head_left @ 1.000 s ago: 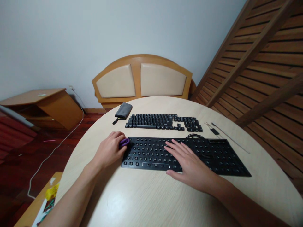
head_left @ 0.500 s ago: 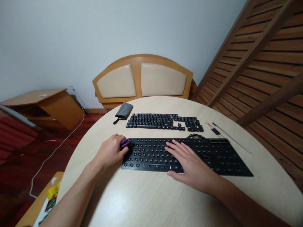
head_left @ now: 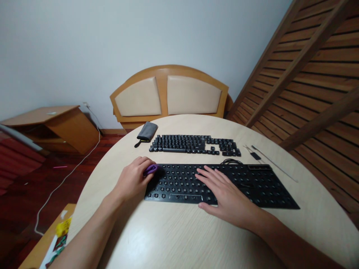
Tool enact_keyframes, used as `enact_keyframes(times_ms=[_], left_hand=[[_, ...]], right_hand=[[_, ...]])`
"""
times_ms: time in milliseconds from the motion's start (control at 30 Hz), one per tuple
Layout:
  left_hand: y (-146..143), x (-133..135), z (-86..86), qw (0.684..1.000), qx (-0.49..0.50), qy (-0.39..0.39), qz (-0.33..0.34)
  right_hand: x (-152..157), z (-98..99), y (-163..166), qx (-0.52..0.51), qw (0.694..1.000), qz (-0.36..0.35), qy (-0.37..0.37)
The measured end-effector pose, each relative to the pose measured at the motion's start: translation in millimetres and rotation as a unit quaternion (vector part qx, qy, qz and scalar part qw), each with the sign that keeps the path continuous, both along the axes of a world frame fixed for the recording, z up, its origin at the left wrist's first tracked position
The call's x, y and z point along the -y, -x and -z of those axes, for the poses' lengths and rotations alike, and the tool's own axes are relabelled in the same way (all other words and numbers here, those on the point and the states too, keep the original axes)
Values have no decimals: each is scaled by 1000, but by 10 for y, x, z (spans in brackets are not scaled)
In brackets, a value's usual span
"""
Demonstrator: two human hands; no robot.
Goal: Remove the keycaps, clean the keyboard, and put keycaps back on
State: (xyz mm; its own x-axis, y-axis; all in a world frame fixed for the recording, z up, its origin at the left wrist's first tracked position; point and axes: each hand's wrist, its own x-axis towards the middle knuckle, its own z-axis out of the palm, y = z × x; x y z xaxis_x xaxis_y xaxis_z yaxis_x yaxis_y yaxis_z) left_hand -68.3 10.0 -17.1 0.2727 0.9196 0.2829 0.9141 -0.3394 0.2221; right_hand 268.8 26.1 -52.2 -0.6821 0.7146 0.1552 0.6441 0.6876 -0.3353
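A black keyboard base [head_left: 179, 178], stripped of its keycaps, lies across the pale round table. At its left end my left hand [head_left: 135, 175] is closed around a small rounded purple tool [head_left: 151, 170]. The tool's working end is dark and blurred against the base, so its exact kind is unclear. My right hand [head_left: 221, 188] rests palm down on the middle of the base, fingers stretched out and thumb at the front edge. Behind the base, the removed black keycaps [head_left: 179, 143] are laid out in keyboard order.
A grey pouch [head_left: 147, 130] lies at the table's back left. A coiled black cable [head_left: 231, 161] sits behind the base. To the right are a small black-handled tool [head_left: 255, 155] and a thin rod [head_left: 273, 162]. A padded wooden headboard [head_left: 165, 93] stands behind the table.
The purple tool in my left hand has shifted slightly right and tilted, the hand moving with it. My right hand and the keyboard base stay essentially in place.
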Motion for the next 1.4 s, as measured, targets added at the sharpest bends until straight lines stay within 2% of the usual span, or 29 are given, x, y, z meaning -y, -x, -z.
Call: enact_keyframes(times_ms=[133, 267, 433, 633, 933, 1200, 1400], left_hand=[[-109, -34, 94, 995, 36, -66, 71], [-267, -84, 149, 991, 27, -95, 96], [-455, -127, 169, 991, 1, -67, 113], [-572, -113, 164, 996, -51, -27, 63], [-579, -73, 153, 994, -107, -14, 3], [-472, -25, 78, 987, -153, 13, -52], [-256, 1, 59, 980, -169, 23, -101]], right_hand=[[3, -15, 8, -9, 1000, -1, -6], [15, -25, 16, -14, 1000, -1, -5], [27, -48, 28, -6, 1000, -3, -1], [29, -56, 37, 9, 1000, 1, 1], [32, -86, 41, 12, 1000, 7, 17], [32, -78, 32, 14, 1000, 6, 22], [32, -64, 19, 17, 1000, 6, 22]])
